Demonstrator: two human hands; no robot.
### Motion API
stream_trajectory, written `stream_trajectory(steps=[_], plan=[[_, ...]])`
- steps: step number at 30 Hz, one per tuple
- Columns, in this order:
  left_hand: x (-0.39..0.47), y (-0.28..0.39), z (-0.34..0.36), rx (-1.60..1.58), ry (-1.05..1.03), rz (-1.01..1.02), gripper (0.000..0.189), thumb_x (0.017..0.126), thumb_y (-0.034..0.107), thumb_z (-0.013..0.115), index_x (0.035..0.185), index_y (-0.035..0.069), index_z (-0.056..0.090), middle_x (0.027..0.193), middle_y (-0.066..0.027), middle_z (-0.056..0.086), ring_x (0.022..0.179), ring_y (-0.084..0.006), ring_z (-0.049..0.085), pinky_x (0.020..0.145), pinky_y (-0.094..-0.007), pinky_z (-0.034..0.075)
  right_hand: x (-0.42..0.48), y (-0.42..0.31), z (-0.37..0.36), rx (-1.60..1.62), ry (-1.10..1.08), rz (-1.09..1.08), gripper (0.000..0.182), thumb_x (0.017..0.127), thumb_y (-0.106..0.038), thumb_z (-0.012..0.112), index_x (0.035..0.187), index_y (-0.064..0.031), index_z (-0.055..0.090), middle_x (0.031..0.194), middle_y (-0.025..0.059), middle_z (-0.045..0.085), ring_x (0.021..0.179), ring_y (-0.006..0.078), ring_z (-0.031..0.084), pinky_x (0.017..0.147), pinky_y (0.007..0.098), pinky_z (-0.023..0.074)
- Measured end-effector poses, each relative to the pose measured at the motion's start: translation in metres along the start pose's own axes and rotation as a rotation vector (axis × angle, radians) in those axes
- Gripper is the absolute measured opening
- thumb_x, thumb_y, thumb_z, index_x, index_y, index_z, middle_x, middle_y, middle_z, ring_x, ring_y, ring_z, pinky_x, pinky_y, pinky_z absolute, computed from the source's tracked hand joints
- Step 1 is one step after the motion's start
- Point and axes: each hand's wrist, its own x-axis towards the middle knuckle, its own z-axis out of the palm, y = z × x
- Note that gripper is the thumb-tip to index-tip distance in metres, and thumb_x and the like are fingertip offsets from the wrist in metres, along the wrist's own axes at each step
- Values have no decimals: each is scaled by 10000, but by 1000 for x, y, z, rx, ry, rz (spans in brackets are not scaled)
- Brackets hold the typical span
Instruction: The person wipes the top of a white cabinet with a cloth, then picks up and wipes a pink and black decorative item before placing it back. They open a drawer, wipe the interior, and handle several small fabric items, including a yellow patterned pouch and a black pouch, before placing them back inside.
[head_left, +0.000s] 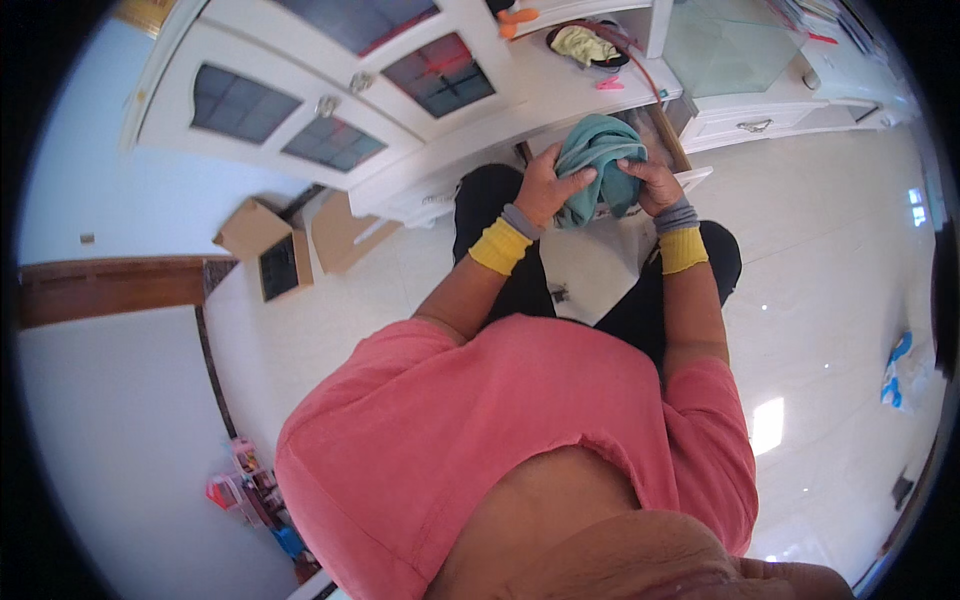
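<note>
My left hand (545, 185) and my right hand (654, 182) grip a bunched green cloth (600, 161) from its two sides, thumbs on top. Beneath the cloth is a pulled-out wooden drawer (670, 139) of a white cabinet; its contents are mostly hidden, though something pale shows at the back. Grey and yellow cuffs circle both of my wrists. On the cabinet top, past the drawer, lie a pale yellow cloth (583, 45) on a dark round thing and a pink clip (610, 84).
White cabinet doors with glass panes (439, 75) rise at the upper left. An opened cardboard box (283, 259) stands on the floor at left. A glass panel (731, 49) rests on the unit at upper right. A blue and white plastic bag (900, 375) lies at far right.
</note>
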Motion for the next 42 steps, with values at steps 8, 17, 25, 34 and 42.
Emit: stream_trajectory(steps=[8,17,25,34,42], plan=[[-55,-19,-40,-202,85,-165,357,789,161,655,1065,-37,546,926,-43,595,832,-92,541,752,-234,440,-43,80,36,46,31,120,357,818,-127,577,1140,9,502,1025,84,596,931,189,581,834,326,464],[-75,-23,-67,-18,-80,-37,510,791,193,654,1206,-33,460,1096,-130,567,1004,-173,541,853,-286,437,-64,9,78,11,91,-238,340,824,-61,510,1149,37,492,1051,103,590,948,200,572,846,305,452],[-89,-41,-137,-685,-81,-124,360,867,171,539,1173,-7,477,1044,-127,581,928,-197,572,813,-303,464,-72,-140,58,-1538,632,-1070,239,872,-52,456,1071,53,539,1029,132,582,937,203,567,792,300,467],[-76,-39,-126,-752,-211,-203,404,856,227,549,1176,-8,468,1073,-138,564,937,-203,567,849,-325,451,11,-326,21,-1853,614,-1258,263,784,-70,516,1032,-24,590,973,192,596,890,320,584,779,393,474],[-64,-34,-121,-774,-197,-251,337,854,142,543,1152,-6,486,1053,-123,576,932,-197,574,848,-326,451,95,-263,-113,-1983,1036,-170,504,722,-390,578,1149,-123,553,1068,151,602,1017,325,555,871,391,433]])
